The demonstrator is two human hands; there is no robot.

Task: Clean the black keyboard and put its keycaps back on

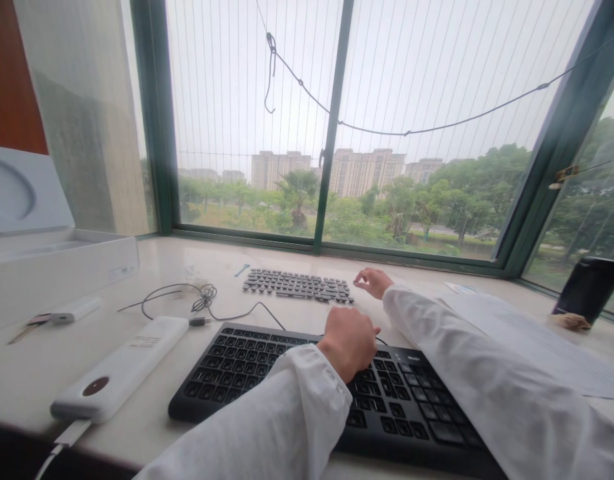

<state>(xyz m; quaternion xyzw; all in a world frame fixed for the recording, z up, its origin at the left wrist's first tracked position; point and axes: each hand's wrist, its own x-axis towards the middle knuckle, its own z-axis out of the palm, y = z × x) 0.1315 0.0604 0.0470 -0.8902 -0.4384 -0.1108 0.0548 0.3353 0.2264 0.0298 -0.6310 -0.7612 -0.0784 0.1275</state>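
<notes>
A black keyboard [227, 363] lies on the white sill; many of its key positions show bare sockets, while keys remain at its right end. Behind it, loose dark keycaps [297, 285] are laid out in rows. My left hand [349, 337] is curled closed over the upper middle of the keyboard; whatever its fingers hold is hidden. My right hand [373, 283] is at the right end of the keycap rows, its thumb and fingertips pinched round a small dark keycap [356, 283].
A white power bank [119, 370] with a cable lies at left, near a white adapter [77, 309] and a white box [101, 263]. A black cord [203, 298] coils behind the keyboard. Paper sheets [531, 333] and an upright phone [589, 290] are at right. Windows stand behind.
</notes>
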